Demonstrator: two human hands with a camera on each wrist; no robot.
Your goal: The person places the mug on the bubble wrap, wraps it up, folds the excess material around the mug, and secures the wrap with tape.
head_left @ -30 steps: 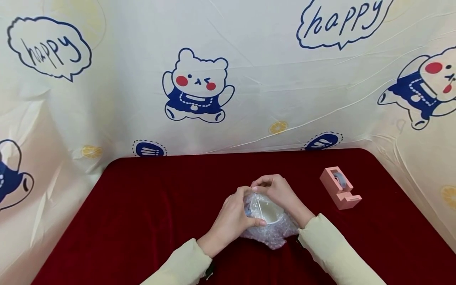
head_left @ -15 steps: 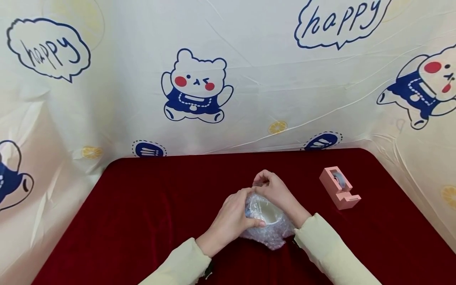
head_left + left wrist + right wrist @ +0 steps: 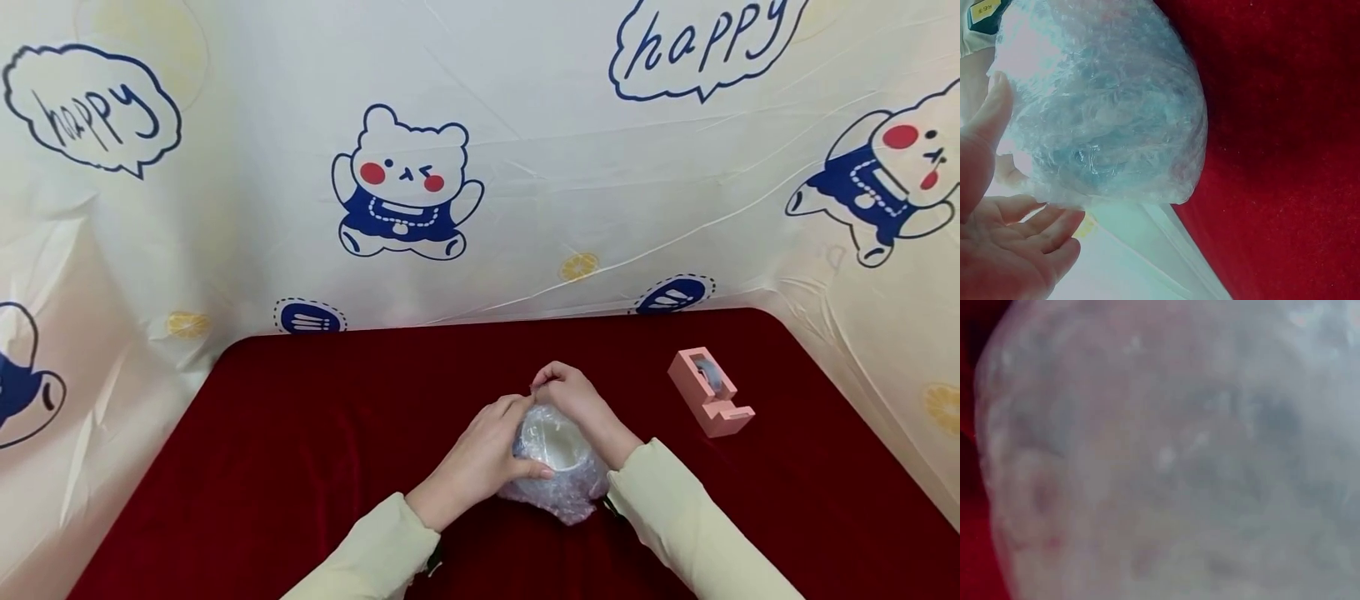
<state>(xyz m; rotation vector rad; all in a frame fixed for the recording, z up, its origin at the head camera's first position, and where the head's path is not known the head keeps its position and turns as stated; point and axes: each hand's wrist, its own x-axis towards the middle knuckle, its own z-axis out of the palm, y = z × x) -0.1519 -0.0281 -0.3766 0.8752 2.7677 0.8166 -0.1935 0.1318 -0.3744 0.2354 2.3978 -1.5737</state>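
Note:
A round, white-rimmed vessel wrapped in clear bubble wrap (image 3: 558, 492) sits on the red cloth in the head view, its opening facing up. My left hand (image 3: 480, 458) holds it from the left, thumb across the near rim and fingers on the far side. In the left wrist view the fingers of that left hand (image 3: 1029, 244) curve along the bubble wrap (image 3: 1116, 112). At the far edge my right hand (image 3: 581, 404) has curled fingers pinching the wrap; their tips are partly hidden. Blurred bubble wrap (image 3: 1166, 456) fills the right wrist view, where the right hand does not show.
To the right stands a pink tape dispenser (image 3: 711, 392) with a roll of tape in it. Dark red cloth (image 3: 315, 433) covers the table. A white curtain (image 3: 525, 167) printed with bears hangs behind and at both sides.
Across the frames my right hand's fingers lift a little at the far edge, then come down and curl there. The left hand keeps its hold. The head view shifts slightly.

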